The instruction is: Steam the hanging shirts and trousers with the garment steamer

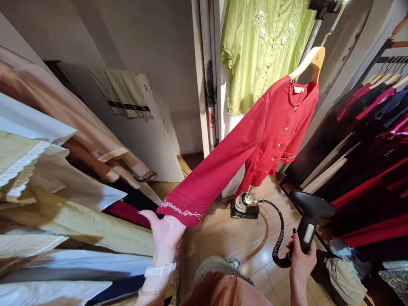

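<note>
A red buttoned blouse (274, 123) hangs from a wooden hanger (310, 61). One sleeve (216, 174) is stretched toward me, its white-embroidered cuff at my left hand (167, 233). That thumb sticks out to the side, while the fingers are hidden under or inside the cuff and hold the sleeve out. On the right, my right hand (302, 255) is wrapped around the handle of a black garment steamer head (310, 212), apart from the blouse. Its ribbed hose (280, 229) runs to the steamer base (245, 207) on the floor.
A green embroidered blouse (264, 55) hangs behind the red one. Light-coloured garments (79, 212) crowd the left side, dark and red clothes (366, 170) the right. A white panel (156, 148) stands at the back. Crumpled cloth (346, 276) lies at lower right, above the wooden floor (219, 246).
</note>
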A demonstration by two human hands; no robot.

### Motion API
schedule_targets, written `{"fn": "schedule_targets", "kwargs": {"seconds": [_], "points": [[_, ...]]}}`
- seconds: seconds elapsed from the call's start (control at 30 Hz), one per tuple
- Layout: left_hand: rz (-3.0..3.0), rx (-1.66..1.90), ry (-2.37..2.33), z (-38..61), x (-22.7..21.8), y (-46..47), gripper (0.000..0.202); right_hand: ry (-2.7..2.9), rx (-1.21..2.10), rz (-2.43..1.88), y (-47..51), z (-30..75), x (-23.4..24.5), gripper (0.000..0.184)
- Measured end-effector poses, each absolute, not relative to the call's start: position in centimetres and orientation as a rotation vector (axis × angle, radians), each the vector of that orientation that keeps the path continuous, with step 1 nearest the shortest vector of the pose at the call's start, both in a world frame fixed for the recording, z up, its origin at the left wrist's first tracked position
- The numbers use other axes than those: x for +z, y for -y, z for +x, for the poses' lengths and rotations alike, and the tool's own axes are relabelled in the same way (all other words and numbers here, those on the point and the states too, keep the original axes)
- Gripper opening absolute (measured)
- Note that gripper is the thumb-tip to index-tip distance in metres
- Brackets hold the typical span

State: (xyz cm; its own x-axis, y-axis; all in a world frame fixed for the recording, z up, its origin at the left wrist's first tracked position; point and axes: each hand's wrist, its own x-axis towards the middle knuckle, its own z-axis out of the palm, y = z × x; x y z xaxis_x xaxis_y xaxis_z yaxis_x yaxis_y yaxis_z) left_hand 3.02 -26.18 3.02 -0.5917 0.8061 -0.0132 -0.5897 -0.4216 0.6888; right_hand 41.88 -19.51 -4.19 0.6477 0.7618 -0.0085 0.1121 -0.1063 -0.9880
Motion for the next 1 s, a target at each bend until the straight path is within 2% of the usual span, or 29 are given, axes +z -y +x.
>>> {"fn": "schedule_targets", "kwargs": {"seconds": [0.23, 0.33, 0.53, 0.73, 1.0], "points": [[0.100, 2.416, -1.335, -0.2, 4.1, 26.1, 0.026, 0.827, 0.706, -1.597, 19.3, 40.9, -3.9, 0.057], [0.145, 2.512, -1.370, -2.0, 4.4, 25.1, 0.028, 0.819, 0.721, -1.565, 19.1, 41.0, -4.3, 0.058], [0.333, 2.986, -1.543, -5.7, 5.0, 22.0, 0.036, 0.828, 0.704, -1.605, 19.4, 41.8, -5.6, 0.057], [0.194, 3.061, -1.604, -6.3, 6.3, 21.6, 0.012, 0.833, 0.731, -1.587, 19.6, 41.7, -5.5, 0.056], [0.328, 3.164, -1.643, -5.2, 6.2, 24.0, 0.029, 0.938, 0.756, -1.634, 19.1, 41.9, -4.7, 0.062]]}}
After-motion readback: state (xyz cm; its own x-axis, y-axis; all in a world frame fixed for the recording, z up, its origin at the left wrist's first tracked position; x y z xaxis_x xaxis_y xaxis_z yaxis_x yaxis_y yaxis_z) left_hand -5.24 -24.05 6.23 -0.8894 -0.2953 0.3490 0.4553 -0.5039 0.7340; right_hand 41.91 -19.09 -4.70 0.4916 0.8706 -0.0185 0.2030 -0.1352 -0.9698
